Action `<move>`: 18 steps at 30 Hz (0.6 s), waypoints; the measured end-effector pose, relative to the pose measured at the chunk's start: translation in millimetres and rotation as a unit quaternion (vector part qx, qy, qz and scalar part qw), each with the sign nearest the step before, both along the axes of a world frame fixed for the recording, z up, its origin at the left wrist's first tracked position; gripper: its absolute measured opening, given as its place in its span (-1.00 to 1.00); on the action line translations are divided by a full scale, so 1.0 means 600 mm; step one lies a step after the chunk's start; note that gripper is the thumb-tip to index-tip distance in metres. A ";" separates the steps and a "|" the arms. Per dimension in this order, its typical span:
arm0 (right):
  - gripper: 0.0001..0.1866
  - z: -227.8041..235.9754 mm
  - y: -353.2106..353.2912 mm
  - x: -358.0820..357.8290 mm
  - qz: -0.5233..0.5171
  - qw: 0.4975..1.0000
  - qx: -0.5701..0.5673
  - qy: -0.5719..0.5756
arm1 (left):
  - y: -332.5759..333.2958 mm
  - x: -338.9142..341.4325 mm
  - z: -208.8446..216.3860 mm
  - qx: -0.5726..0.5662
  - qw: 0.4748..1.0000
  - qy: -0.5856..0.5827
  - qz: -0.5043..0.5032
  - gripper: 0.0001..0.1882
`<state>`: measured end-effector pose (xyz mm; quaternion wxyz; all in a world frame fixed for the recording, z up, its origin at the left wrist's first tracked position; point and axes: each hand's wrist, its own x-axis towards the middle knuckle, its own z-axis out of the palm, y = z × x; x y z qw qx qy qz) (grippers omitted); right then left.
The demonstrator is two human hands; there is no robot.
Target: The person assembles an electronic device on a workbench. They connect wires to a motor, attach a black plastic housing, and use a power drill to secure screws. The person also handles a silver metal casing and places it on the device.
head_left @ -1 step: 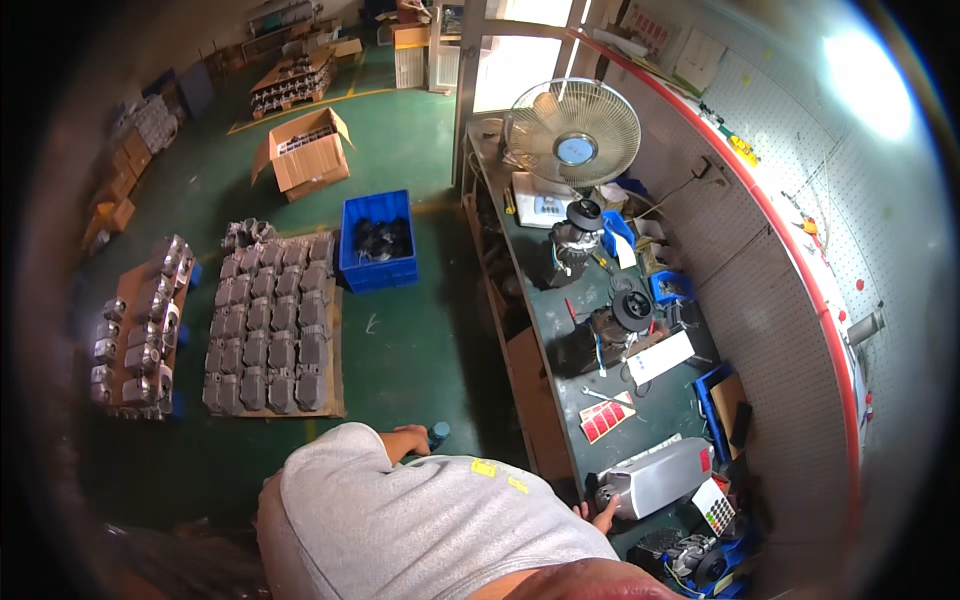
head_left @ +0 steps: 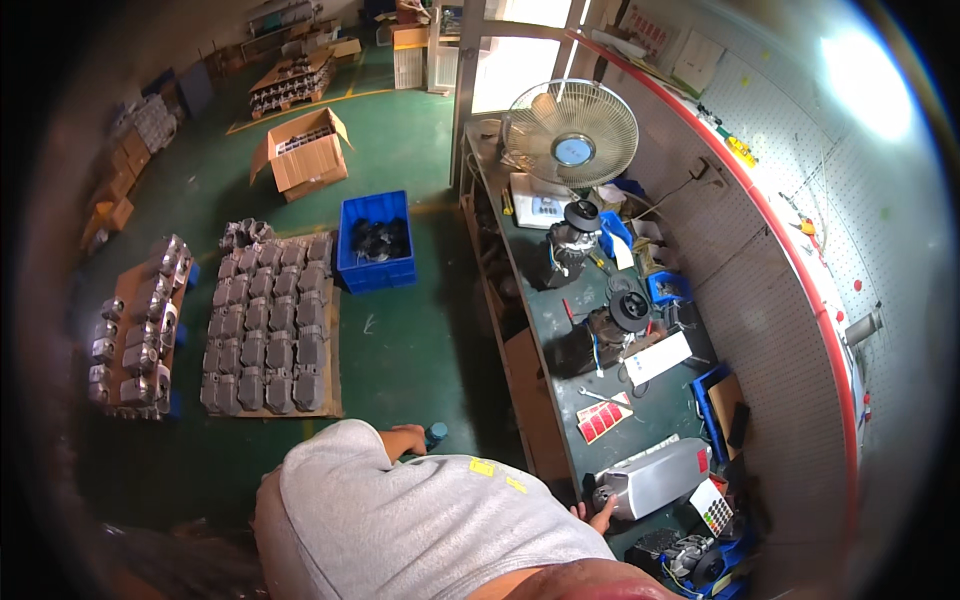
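Note:
My left hand (head_left: 406, 439), partly hidden by my grey shirt, is closed at a small teal, round-ended thing (head_left: 436, 434) beside the workbench. Its exact kind does not show. On the right, my right hand (head_left: 600, 516) grips the dark round end of a long silver machine housing (head_left: 660, 478) that lies on the near part of the dark workbench (head_left: 548, 312). Some of the right fingers are hidden below that end. A wrench (head_left: 603, 396) and a red-and-white label sheet (head_left: 606, 418) lie just beyond the housing.
Two motor units (head_left: 572, 245) (head_left: 612, 325) stand farther along the bench, near a large fan (head_left: 572, 150). A pegboard wall (head_left: 790, 330) borders the right. Left are a blue crate (head_left: 376, 275), an open carton (head_left: 310, 177) and grey castings (head_left: 265, 320) on a pallet.

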<state>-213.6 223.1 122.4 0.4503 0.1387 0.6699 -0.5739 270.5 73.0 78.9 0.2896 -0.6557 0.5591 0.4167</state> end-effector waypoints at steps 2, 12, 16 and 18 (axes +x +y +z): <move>0.00 0.009 0.019 0.000 -0.012 1.000 -0.003 0.017 | -0.019 -0.021 0.017 0.030 0.998 -0.003 -0.058 -0.27; -0.15 -0.015 0.034 -0.017 0.036 0.999 0.034 0.011 | -0.049 -0.019 -0.018 -0.004 0.996 -0.003 -0.086 -0.34; -0.31 -0.016 0.059 -0.026 -0.002 1.000 0.006 0.002 | -0.068 -0.038 -0.017 -0.001 0.996 -0.007 -0.090 -0.29; -0.29 -0.008 0.066 -0.023 -0.054 0.997 -0.001 0.056 | -0.057 0.011 -0.073 -0.002 0.994 0.011 -0.107 -0.31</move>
